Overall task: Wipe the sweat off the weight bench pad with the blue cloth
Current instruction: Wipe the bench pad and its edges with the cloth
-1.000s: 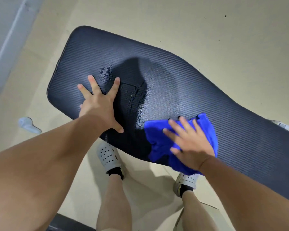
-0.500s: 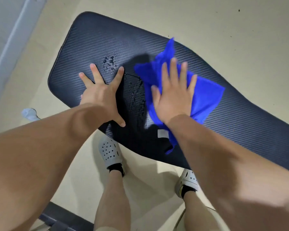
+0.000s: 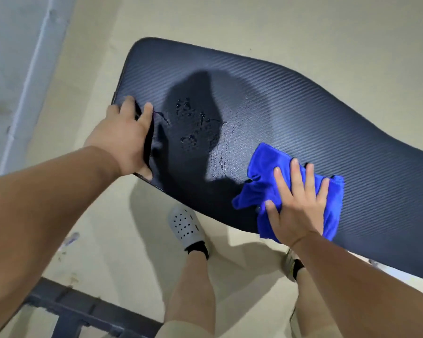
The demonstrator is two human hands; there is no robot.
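1. At the near edge of the weight bench pad point(image 3: 291, 98), the right hand point(image 3: 297, 211) lies flat with fingers spread, pressing the blue cloth point(image 3: 266, 167) down; nothing is pinched.
2. The cloth looks soft, light and limp, bunched in folds, so an open-palm hold probably suits it best.
3. Further left, the left hand point(image 3: 125, 140) grips the pad's near end edge, steadying it.
4. Beyond, sweat droplets point(image 3: 195, 125) bead on the ribbed, likely slippery, firm surface.
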